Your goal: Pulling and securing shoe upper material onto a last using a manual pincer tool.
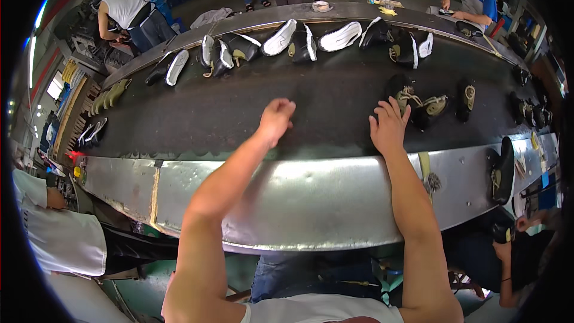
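Observation:
My left hand [276,121] hovers over the dark belt [203,107], its fingers loosely curled, thumb and forefinger apart, with nothing visible in it. My right hand [388,124] is open with fingers spread, its fingertips beside or touching a black shoe [397,84] with tan laces; contact is hard to tell. Right of it lie another black shoe [429,115] with a tan opening and a third, upright-looking black shoe [465,100]. Along the belt's far side runs a row of black shoes with white soles, among them a sole-up shoe [339,37].
A shiny metal ledge [311,203] borders the belt on my side. On it stand a black shoe [503,170] and a brush-like tool [433,180]. Olive pieces [110,97] lie at far left. Co-workers are at both sides and across, one in a blue shirt [487,3].

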`<state>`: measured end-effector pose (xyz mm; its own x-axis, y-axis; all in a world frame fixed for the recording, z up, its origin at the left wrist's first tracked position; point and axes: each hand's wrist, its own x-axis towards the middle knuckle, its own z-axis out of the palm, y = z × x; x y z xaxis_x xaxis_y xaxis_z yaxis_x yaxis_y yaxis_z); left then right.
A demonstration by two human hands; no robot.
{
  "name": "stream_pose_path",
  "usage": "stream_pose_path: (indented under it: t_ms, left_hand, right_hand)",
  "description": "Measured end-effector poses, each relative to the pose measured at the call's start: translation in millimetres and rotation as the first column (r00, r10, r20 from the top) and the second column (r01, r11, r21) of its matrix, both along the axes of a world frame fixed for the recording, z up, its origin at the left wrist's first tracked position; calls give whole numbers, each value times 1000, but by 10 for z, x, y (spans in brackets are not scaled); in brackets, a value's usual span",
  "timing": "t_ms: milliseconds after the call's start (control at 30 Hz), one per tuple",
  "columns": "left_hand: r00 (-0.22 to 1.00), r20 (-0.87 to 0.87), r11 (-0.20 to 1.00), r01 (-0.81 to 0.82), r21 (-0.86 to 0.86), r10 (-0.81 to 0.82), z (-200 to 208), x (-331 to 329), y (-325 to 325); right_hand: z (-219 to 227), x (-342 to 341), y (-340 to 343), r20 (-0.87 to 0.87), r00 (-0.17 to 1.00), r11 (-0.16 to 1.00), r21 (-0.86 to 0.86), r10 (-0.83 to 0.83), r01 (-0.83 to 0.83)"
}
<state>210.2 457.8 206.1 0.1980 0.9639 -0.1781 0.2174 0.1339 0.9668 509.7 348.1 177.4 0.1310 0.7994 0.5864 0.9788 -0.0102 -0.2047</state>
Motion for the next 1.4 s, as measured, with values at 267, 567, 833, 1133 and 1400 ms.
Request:
stream_pose_path:
  t_ms: [267,567,833,1133,1400]
  left_hand:
    - [675,-509,795,-196,574,534,-229,228,2330]
    - [434,-870,971,-146,189,234,35,205,2820]
    - [486,-769,791,225,570,415,-385,-892,2741]
    - [573,-733,915,-78,395,366,-300,-407,2813]
    - [452,-853,963,-180,201,262,48,-10,2814]
  right_hand:
    - [78,-206,136,-102,954,957,101,281,-271]
    - [-109,-208,113,-297,894,932,-33,336,-361]
    - [-43,-275,240,-363,870,931,-17,334,-365]
    - [-92,-346,230,-419,845,919,-56,333,-390]
    - [-66,-383,187,-386,871,931,-76,303,-358]
